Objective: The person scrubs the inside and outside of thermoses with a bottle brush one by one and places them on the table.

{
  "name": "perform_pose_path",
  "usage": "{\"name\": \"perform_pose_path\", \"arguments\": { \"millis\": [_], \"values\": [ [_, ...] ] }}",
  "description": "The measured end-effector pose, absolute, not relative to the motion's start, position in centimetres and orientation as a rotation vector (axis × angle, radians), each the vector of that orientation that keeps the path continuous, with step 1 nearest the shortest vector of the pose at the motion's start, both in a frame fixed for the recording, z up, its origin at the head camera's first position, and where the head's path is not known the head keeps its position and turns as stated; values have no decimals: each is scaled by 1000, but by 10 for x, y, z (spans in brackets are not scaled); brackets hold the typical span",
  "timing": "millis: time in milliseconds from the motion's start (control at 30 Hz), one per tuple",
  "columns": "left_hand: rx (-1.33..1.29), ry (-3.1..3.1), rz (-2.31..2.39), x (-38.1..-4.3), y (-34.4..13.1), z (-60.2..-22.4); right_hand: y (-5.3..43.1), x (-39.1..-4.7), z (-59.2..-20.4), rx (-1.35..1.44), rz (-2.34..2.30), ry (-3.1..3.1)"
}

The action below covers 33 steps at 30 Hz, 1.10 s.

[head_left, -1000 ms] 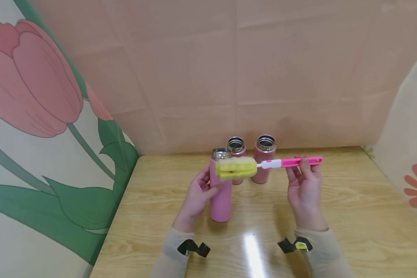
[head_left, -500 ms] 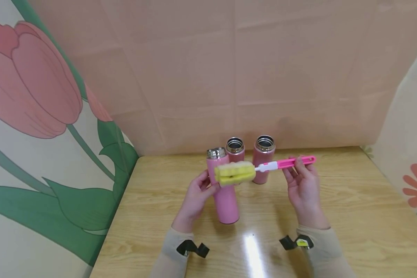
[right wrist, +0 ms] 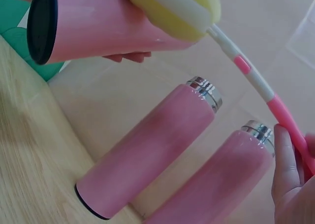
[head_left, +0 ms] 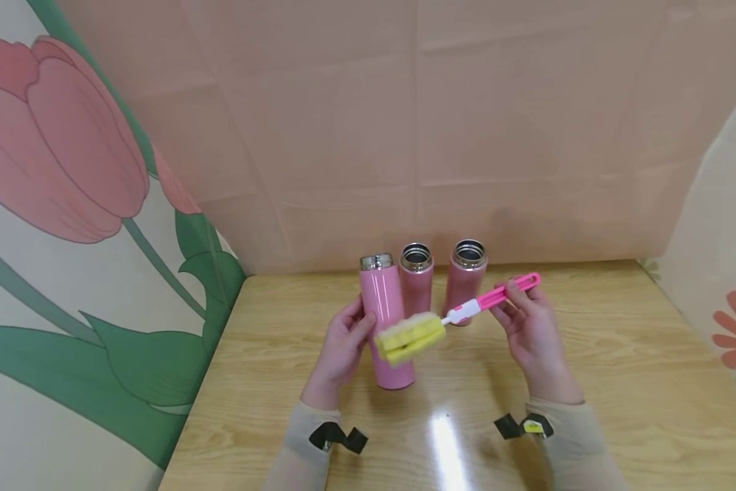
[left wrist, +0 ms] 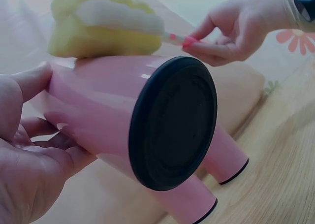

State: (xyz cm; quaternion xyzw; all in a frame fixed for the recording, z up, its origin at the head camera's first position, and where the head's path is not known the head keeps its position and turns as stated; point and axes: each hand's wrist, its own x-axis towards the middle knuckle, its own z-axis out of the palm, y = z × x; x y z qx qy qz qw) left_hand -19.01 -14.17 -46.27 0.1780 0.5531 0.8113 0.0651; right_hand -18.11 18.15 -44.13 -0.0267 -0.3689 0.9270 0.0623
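A pink thermos bottle [head_left: 381, 290] with a bare steel mouth is gripped around its middle by my left hand [head_left: 339, 348]. It tilts slightly, and its black base [left wrist: 174, 123] shows in the left wrist view, raised off the table. My right hand [head_left: 533, 334] pinches the pink handle [head_left: 507, 292] of a bottle brush. The brush's yellow and white sponge head [head_left: 410, 337] overlaps the bottle's side in the head view, outside the mouth. In the right wrist view the sponge lies along the bottle's wall.
Two more pink thermos bottles, a middle one [head_left: 416, 279] and a right one [head_left: 466, 276], stand upright and uncapped just behind the held bottle. The wooden table [head_left: 638, 382] ends at a pinkish cloth backdrop [head_left: 546, 136]. A wall with a tulip picture [head_left: 85, 143] rises at the left.
The bottle's top has tipped left and away in my left hand. My right hand has brought the brush slightly left, and its sponge head has swung lower along the bottle's side.
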Motion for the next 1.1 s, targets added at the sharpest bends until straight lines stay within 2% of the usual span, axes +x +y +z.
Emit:
{"name": "perform_pose_path", "arguments": {
  "millis": [400, 700, 1100],
  "values": [
    [462, 1638, 2492, -189, -146, -458, 178, -179, -443, 59, 2744, -1424],
    [447, 1600, 2497, -187, -147, -456, 176, -179, -443, 61, 2699, -1566],
    [489, 1621, 2440, -185, -147, -457, 176, -177, -439, -26, 2737, -1385]
  ]
}}
